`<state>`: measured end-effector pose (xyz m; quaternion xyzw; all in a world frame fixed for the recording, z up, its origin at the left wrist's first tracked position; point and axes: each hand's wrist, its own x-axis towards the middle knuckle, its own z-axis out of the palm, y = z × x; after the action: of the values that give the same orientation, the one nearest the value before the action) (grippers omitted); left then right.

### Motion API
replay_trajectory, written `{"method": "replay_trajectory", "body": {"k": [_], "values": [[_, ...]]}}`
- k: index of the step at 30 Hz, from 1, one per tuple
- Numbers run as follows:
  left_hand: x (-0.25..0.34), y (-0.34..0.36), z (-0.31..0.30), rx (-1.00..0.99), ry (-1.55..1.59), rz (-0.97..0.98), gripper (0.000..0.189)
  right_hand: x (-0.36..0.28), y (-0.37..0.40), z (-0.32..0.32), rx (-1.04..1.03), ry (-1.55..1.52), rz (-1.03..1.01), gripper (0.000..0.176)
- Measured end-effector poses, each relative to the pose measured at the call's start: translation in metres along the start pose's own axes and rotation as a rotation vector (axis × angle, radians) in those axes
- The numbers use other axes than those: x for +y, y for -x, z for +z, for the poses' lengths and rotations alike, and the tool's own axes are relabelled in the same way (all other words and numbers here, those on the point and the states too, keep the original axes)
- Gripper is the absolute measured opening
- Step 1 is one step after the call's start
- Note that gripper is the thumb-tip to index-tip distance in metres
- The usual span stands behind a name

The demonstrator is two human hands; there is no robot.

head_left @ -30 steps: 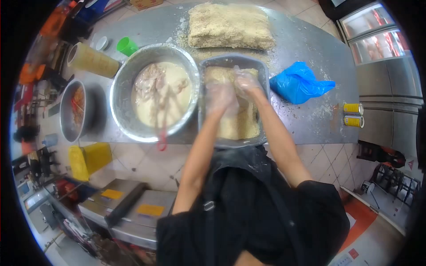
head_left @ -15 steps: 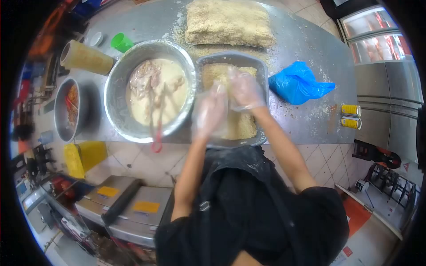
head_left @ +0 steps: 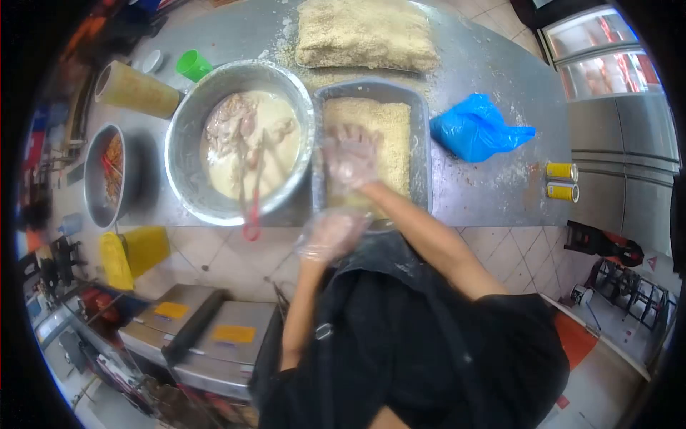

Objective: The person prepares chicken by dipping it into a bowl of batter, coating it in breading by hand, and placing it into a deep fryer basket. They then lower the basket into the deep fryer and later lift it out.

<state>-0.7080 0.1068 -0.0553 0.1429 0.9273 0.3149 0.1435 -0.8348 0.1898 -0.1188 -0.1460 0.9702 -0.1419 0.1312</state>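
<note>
A grey rectangular tub (head_left: pixel 423 143) holds a flat layer of pale yellow crumbs (head_left: pixel 393 136). My right hand (head_left: pixel 351 157), in a clear plastic glove, lies on the crumbs at the tub's left side, fingers spread and palm down. At the tub's near left corner is my left hand (head_left: pixel 333 236), also gloved; its fingers are blurred, and whether they hold anything does not show. Just left of the tub stands a large metal bowl (head_left: pixel 179 171) of creamy batter (head_left: pixel 236 171) with pale pieces and red-handled tongs (head_left: pixel 251 227) in it.
Behind the tub, a tray is heaped with crumb-covered stuff (head_left: pixel 368 36). A blue plastic bag (head_left: pixel 475 130) and two yellow cans (head_left: pixel 562 181) stand right. To the left are a green cup (head_left: pixel 194 65), a wrap roll (head_left: pixel 137 89) and a smaller metal bowl (head_left: pixel 91 179).
My right hand has moved left and down over the crumbs, its fingers spreading. My left hand has drawn back to the tub's near edge, uncovering more crumbs.
</note>
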Motion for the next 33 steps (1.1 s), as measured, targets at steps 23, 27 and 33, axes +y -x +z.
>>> {"method": "replay_trajectory", "body": {"k": [23,27,33], "values": [[0.002,-0.003,-0.016,-0.115,0.124,-0.21,0.031,0.076,0.013,-0.122,-0.283,-0.029,-0.032,0.067],[0.009,-0.011,-0.008,0.133,0.204,-0.304,0.032,0.037,0.029,-0.146,-0.149,0.041,-0.057,0.054],[0.01,-0.039,0.0,0.011,0.146,-0.51,0.042,0.1,0.025,-0.039,-0.14,0.097,-0.268,0.039]]}}
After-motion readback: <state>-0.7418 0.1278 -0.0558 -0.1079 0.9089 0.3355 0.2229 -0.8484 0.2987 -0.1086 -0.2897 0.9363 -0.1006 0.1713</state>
